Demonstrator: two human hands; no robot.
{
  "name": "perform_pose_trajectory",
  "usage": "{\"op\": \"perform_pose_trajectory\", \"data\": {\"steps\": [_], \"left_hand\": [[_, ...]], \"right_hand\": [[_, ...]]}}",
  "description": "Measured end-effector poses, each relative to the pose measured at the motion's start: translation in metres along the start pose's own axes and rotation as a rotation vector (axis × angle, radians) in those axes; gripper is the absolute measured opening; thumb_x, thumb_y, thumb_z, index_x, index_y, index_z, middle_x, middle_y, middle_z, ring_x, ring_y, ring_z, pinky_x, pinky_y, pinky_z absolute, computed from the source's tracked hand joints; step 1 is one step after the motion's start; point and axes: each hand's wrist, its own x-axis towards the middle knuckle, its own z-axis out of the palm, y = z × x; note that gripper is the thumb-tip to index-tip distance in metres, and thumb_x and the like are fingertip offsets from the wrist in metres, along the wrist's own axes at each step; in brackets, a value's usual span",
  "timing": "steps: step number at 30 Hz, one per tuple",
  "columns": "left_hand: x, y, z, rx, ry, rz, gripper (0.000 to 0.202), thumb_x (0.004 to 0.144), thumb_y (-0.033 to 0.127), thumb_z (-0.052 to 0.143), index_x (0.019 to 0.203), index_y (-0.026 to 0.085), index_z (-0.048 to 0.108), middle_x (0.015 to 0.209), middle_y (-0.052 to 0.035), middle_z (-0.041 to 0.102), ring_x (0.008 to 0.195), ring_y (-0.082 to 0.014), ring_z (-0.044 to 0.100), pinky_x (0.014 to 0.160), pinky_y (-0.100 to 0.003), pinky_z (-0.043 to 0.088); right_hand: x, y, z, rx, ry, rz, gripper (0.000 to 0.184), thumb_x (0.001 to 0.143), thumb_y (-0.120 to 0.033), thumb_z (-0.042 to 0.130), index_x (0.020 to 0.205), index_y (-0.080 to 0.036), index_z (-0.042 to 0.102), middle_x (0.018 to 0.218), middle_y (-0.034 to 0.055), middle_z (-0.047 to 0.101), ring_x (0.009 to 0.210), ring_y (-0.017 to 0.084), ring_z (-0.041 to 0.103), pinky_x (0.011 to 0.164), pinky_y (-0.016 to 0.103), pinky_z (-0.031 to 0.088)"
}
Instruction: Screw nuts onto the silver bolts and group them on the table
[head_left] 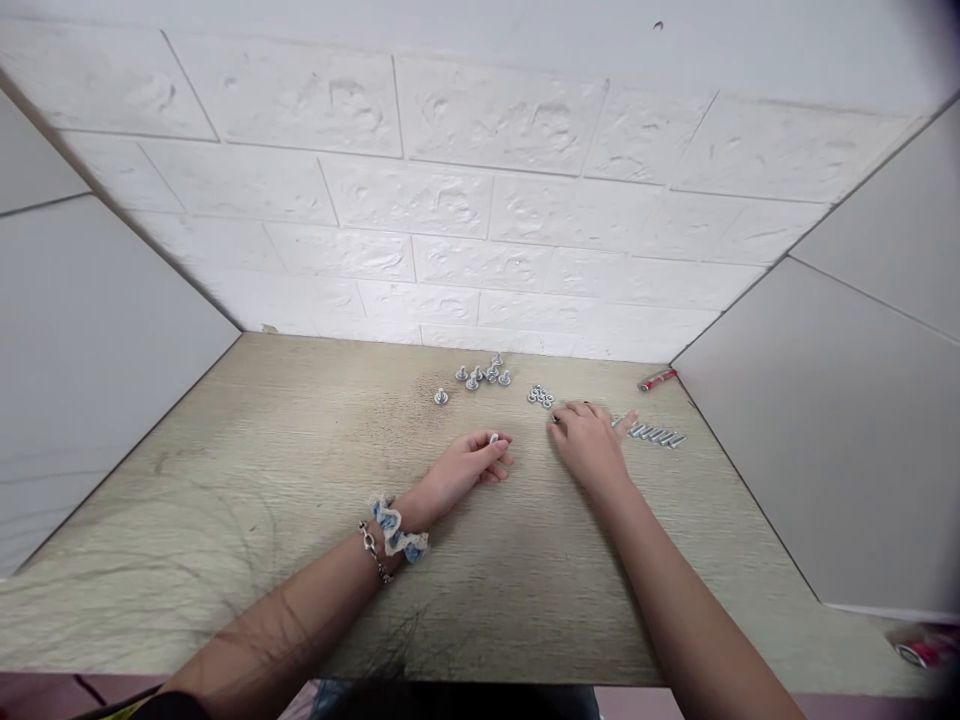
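My left hand [469, 465] rests on the wooden table [262, 470] with its fingers curled, pinching a small silver bolt [493, 438] at the fingertips. My right hand [592, 440] lies palm down with fingers spread, its tips reaching toward a small heap of silver nuts [540, 396]. A row of silver bolts [656, 435] lies just right of that hand. Further back sits a group of several flanged silver screws [480, 375], with one more screw [441, 397] apart on the left.
A red pen-like object [658, 379] lies in the far right corner by the wall. White brick-pattern wall stands behind, grey panels close in both sides. A scrunchie and bracelet [391, 535] circle my left wrist. A red item [922, 650] lies at the lower right edge.
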Motion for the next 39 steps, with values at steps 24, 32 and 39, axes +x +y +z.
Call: {"op": "perform_pose_trajectory", "data": {"steps": [24,32,39], "left_hand": [[0.009,0.003,-0.013,0.600,-0.004,0.298,0.025,0.081,0.027,0.041,0.089,0.017,0.063,0.071,-0.0007,0.062,0.061,-0.0133,0.057,0.061,-0.024,0.043],[0.008,0.004,-0.013,0.736,0.042,0.290,0.027,0.081,0.029,0.042,0.074,0.016,0.065,0.058,-0.0008,0.061,0.058,-0.0145,0.058,0.059,-0.024,0.042],[0.007,0.003,-0.010,0.775,0.028,0.340,0.024,0.080,0.024,0.042,0.084,0.019,0.065,0.057,0.0014,0.062,0.057,-0.0138,0.057,0.061,-0.024,0.041]], "right_hand": [[-0.015,-0.052,0.005,0.657,0.062,-0.358,0.023,0.084,-0.019,0.044,0.104,-0.019,0.055,0.095,0.0063,0.062,0.087,0.017,0.059,0.079,0.031,0.049],[-0.015,-0.047,0.003,0.622,0.010,-0.482,0.025,0.086,-0.014,0.038,0.098,-0.021,0.058,0.097,0.0055,0.062,0.093,0.016,0.057,0.083,0.032,0.047],[-0.014,-0.048,0.005,0.493,-0.019,-0.380,0.021,0.088,-0.022,0.039,0.098,-0.019,0.057,0.093,0.0074,0.062,0.089,0.019,0.057,0.078,0.032,0.047]]}}
